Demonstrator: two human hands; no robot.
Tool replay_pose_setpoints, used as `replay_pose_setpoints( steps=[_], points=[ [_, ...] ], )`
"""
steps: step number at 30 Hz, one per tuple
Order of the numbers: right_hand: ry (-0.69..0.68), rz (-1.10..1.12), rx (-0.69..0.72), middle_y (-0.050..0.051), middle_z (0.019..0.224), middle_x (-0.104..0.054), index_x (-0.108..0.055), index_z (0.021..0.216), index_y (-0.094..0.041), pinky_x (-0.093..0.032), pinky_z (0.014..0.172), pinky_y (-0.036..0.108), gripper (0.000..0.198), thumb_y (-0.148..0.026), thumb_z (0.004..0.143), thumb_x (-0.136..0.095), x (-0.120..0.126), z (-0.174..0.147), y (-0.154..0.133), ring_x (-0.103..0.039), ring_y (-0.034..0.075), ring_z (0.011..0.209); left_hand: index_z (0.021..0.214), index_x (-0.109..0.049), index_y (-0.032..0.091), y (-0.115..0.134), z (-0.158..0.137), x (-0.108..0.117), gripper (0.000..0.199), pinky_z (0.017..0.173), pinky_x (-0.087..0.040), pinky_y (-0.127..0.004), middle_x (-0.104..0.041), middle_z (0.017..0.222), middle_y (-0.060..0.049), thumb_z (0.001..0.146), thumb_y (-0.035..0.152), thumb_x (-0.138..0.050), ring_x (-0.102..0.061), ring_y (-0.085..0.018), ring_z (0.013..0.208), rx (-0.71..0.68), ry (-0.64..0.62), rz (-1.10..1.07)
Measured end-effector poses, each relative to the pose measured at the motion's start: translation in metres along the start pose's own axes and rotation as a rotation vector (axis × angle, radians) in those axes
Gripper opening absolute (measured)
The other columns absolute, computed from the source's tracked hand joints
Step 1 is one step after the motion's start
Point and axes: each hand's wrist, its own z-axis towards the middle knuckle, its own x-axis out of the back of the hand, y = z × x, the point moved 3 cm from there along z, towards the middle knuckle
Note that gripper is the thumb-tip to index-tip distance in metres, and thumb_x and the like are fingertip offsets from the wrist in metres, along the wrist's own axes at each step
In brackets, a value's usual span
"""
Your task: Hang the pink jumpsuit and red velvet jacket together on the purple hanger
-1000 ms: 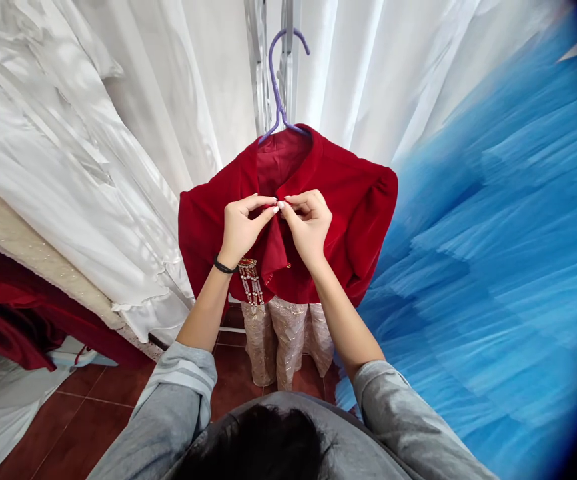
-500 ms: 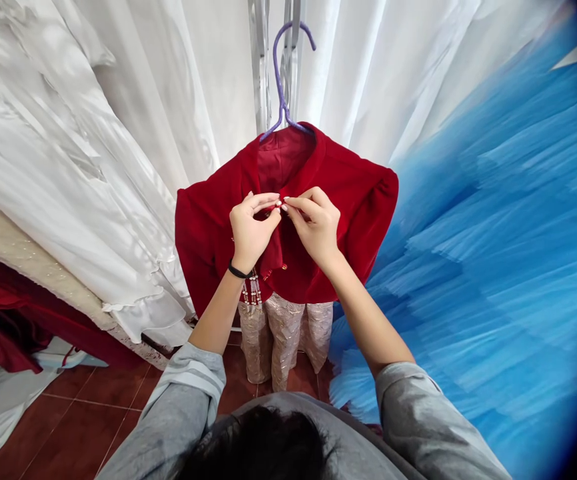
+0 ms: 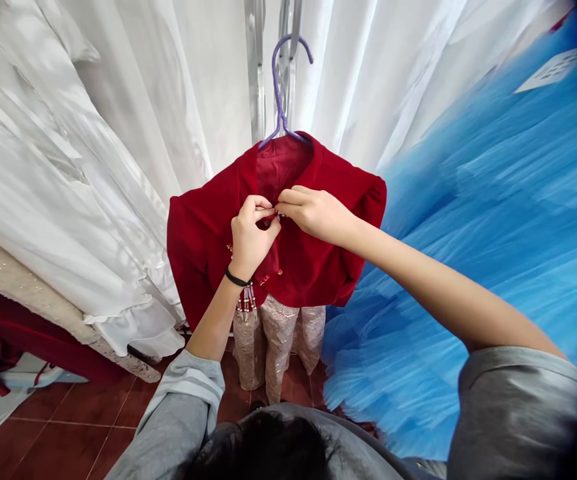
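Note:
A dark red velvet jacket [image 3: 203, 227] hangs on a purple hanger [image 3: 277, 87], its hook over a metal rail. At the jacket's front opening, just below the collar, my two hands meet fingertip to fingertip. My left hand [image 3: 251, 233] pinches the front edge of the jacket between thumb and fingers. My right hand [image 3: 313, 213] is closed on the opposite edge, its knuckles turned up and its fingertips partly hidden. What small fastening lies between them I cannot make out. Beaded tassels [image 3: 246, 303] dangle by my left wrist.
A pale shiny crinkled garment [image 3: 279, 340] hangs below the jacket. White drapes [image 3: 133, 100] fill the back and left; a blue tulle skirt [image 3: 468, 220] spreads on the right. A metal rail [image 3: 257, 73] stands behind. Red floor tiles [image 3: 68, 427] show below.
My right elbow has swung outward and up, and that hand has turned over with its fingertips pointing left. The left hand keeps its pinch. The view has shifted slightly.

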Motion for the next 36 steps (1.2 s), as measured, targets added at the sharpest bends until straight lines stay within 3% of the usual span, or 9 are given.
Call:
replay_pose_setpoints(
  steps=[8, 16, 24, 36],
  points=[
    [-0.213, 0.051, -0.035, 0.011, 0.097, -0.054, -0.059, 0.097, -0.008, -0.032, 0.058, 0.027, 0.026, -0.017, 0.100, -0.035, 0.004, 0.013, 0.003, -0.046, 0.013, 0.072, 0.077, -0.047, 0.021, -0.004, 0.003, -0.002, 0.030, 0.071, -0.051, -0.023, -0.066, 0.075, 0.005, 0.067, 0.002, -0.067, -0.073, -0.016, 0.079, 0.071, -0.004, -0.103],
    [-0.194, 0.115, -0.039, 0.011, 0.098, -0.052, -0.057, 0.096, -0.009, -0.034, 0.062, 0.027, 0.025, -0.012, 0.098, -0.033, -0.002, 0.013, 0.004, -0.045, 0.015, 0.075, 0.068, -0.040, 0.021, -0.005, 0.005, -0.004, 0.031, 0.064, -0.048, -0.021, -0.052, 0.063, 0.007, 0.065, 0.002, -0.064, -0.073, -0.018, 0.078, 0.111, 0.010, -0.210],
    [-0.232, 0.236, -0.137, 0.011, 0.096, -0.054, -0.058, 0.095, -0.009, -0.037, 0.066, 0.027, 0.021, -0.011, 0.096, -0.037, -0.006, 0.018, 0.006, -0.047, 0.015, 0.075, 0.064, -0.032, 0.022, -0.017, 0.009, -0.008, 0.038, 0.061, -0.046, -0.020, -0.042, 0.057, 0.009, 0.061, 0.005, -0.066, -0.071, -0.018, 0.074, 0.225, 0.004, -0.351],
    [-0.424, 0.245, -0.215, 0.014, 0.097, -0.059, -0.064, 0.087, -0.007, -0.040, 0.068, 0.026, 0.021, -0.012, 0.094, -0.045, 0.001, 0.037, 0.012, -0.053, 0.014, 0.073, 0.061, -0.029, 0.021, -0.026, 0.013, -0.008, 0.045, 0.061, -0.047, -0.020, -0.034, 0.054, 0.010, 0.056, 0.007, -0.072, -0.070, -0.016, 0.070, 0.304, 0.006, -0.583]
  ],
)
